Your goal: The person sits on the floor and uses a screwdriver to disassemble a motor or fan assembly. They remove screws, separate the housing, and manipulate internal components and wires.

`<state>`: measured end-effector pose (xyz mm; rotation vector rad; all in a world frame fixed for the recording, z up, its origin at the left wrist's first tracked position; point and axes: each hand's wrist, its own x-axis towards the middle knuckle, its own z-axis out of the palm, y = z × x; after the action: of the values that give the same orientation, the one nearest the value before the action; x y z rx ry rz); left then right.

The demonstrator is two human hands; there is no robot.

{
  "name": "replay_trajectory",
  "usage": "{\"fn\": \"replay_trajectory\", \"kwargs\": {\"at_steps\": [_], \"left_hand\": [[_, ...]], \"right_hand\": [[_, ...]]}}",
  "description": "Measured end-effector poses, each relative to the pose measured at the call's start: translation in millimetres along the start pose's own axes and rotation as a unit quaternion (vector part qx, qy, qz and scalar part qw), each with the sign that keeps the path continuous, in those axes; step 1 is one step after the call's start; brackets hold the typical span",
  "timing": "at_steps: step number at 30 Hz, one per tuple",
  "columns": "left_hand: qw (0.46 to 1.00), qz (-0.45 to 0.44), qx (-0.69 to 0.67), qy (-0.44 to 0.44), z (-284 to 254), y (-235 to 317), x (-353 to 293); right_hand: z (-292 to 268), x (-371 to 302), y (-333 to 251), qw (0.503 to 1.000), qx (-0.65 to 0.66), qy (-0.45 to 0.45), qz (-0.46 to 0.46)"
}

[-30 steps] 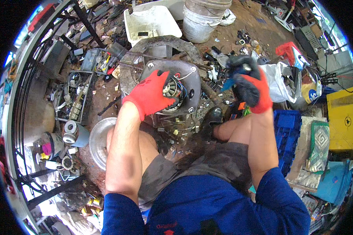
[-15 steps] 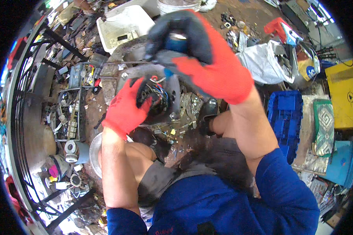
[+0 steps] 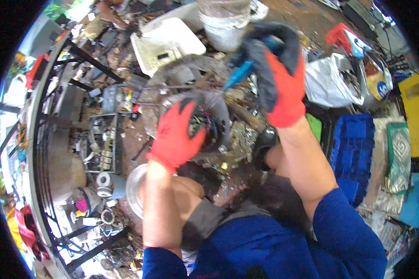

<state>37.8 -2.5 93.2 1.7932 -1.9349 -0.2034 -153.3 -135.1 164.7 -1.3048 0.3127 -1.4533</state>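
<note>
From the head camera I look down at my two hands in red and black gloves, above a ground full of scrap.

My left hand (image 3: 176,135) lies on a round metal motor part (image 3: 205,123) in front of my knees. The fingers are spread apart and rest flat on its rim, so the hand presses on it but is not closed around it. Inside the part I see dark wires.

My right hand (image 3: 277,74) is lifted higher, above and to the right of the motor part. It is clamped on a screwdriver (image 3: 237,75) with a blue handle. The thin shaft points down and left, and its tip is near the top edge of the motor part, just beside my left fingertips. The picture is blurred there, so I cannot tell if the tip touches the metal.

Behind the part stand a white tray (image 3: 167,44) and a grey bucket (image 3: 226,23). At my right side is a blue crate (image 3: 354,153), and a white plastic bag (image 3: 333,81) lies near it.
</note>
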Motion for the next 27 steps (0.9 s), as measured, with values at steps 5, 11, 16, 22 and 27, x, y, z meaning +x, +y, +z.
{"fn": "replay_trajectory", "kwargs": {"at_steps": [5,11,16,22,27], "left_hand": [[0.998,-0.010,-0.057,0.037,10,3,10],[0.993,-0.018,-0.119,-0.018,3,8,19],[0.989,-0.042,-0.138,-0.009,7,6,25],[0.989,-0.044,-0.137,-0.015,12,7,29],[0.991,-0.055,-0.122,-0.022,12,1,29]], "right_hand": [[5,6,-11,1.000,-0.003,0.000,-0.007],[1,-15,36,0.995,-0.057,-0.080,0.024],[5,-23,51,0.991,-0.077,-0.107,-0.027],[8,-24,52,0.990,-0.083,-0.110,-0.015],[9,-25,55,0.990,-0.075,-0.122,-0.002]]}}
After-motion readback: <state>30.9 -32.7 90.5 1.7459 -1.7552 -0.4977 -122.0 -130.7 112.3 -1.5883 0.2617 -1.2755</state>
